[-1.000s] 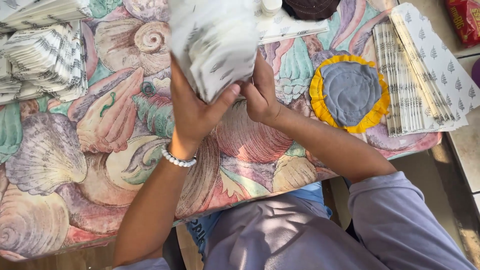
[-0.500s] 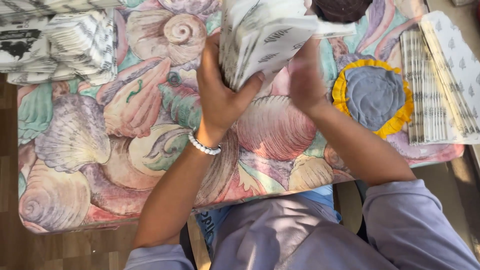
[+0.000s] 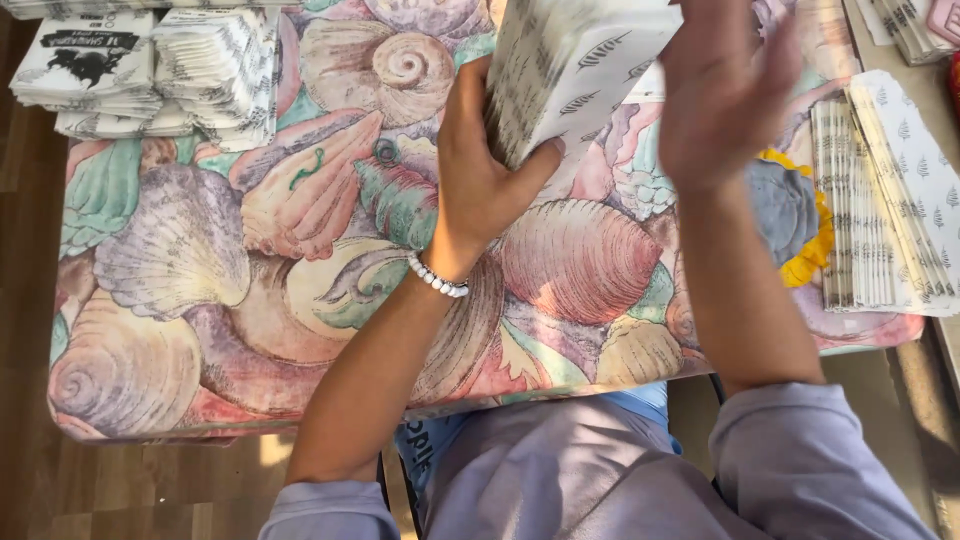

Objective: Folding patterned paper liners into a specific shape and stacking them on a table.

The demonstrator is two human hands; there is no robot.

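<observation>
My left hand (image 3: 487, 170) grips a thick stack of white patterned paper bags (image 3: 570, 70) from below and the left side, holding it up above the table. A bead bracelet circles that wrist. My right hand (image 3: 722, 95) hovers just right of the stack with its fingers spread and holds nothing. Whether it touches the stack's edge I cannot tell. Below both hands lies a table with a seashell-patterned cloth (image 3: 200, 290).
Piles of folded printed bags (image 3: 150, 70) sit at the table's far left corner. A fanned row of flat patterned bags (image 3: 890, 210) lies at the right edge. A grey and yellow round mat (image 3: 795, 225) shows beside my right forearm. Wooden floor lies to the left.
The stack has been lifted and tilted toward the right. My right hand has come off it and opened. The view has shifted left, so the left piles show more.
</observation>
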